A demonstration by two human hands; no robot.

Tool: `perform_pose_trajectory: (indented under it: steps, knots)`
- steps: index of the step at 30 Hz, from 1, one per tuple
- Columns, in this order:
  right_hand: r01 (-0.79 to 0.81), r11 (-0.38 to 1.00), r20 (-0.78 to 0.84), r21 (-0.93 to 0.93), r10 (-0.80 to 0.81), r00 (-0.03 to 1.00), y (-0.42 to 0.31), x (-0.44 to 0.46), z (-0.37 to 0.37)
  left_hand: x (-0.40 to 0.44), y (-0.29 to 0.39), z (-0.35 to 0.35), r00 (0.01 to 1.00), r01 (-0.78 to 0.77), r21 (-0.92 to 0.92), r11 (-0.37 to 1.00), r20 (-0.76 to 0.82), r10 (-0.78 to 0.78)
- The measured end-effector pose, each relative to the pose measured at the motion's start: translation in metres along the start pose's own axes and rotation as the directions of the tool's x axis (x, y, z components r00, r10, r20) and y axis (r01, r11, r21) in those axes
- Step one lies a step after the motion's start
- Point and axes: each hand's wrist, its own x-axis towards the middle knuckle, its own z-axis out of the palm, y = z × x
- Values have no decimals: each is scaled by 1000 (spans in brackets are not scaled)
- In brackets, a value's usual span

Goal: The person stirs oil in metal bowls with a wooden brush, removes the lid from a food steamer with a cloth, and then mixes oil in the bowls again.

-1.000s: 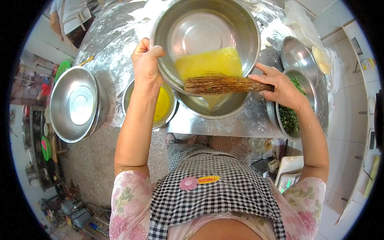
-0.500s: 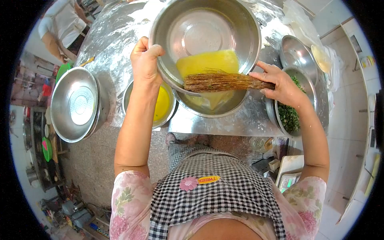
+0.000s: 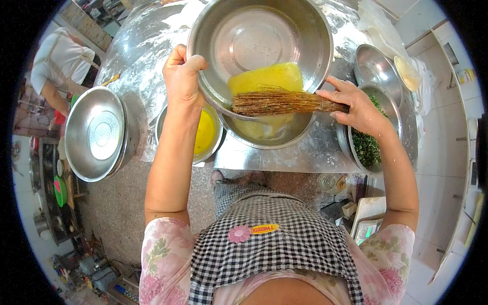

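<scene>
My left hand point(image 3: 184, 76) is closed on the left rim of a large steel bowl point(image 3: 305, 30), thumb over the edge. The bowl is tilted towards me, with yellow liquid point(image 3: 269, 77) gathered at its low side. My right hand point(image 3: 358, 108) is closed round the handle end of a brown twig brush point(image 3: 277, 102), and its upper fingers touch the bowl's right edge. The brush lies across the bowl's low lip, bristles pointing left. Directly below is a second steel bowl point(image 3: 269, 146) with pale yellow liquid in it.
Left of it stands a bowl of yellow liquid point(image 3: 205, 133). Stacked steel bowls point(image 3: 96, 134) sit at the table's left corner. Chopped greens point(image 3: 367, 147) fill a bowl on the right, near another steel bowl point(image 3: 378, 68). Flour marks the metal table point(image 3: 145, 61). Another person point(image 3: 58, 63) stands at far left.
The liquid falling from the tilted bowl has thinned, and the pool inside looks slightly smaller. My hands and the brush have barely moved. The other person has shifted left and bent lower.
</scene>
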Motion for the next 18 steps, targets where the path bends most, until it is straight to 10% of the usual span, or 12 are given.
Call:
perform_pose_trajectory:
  steps: [18]
  knots:
    - [-22, 999, -11, -23, 22, 1000, -7, -4, -6, -8, 10, 3, 998, -57, 22, 998, 13, 56]
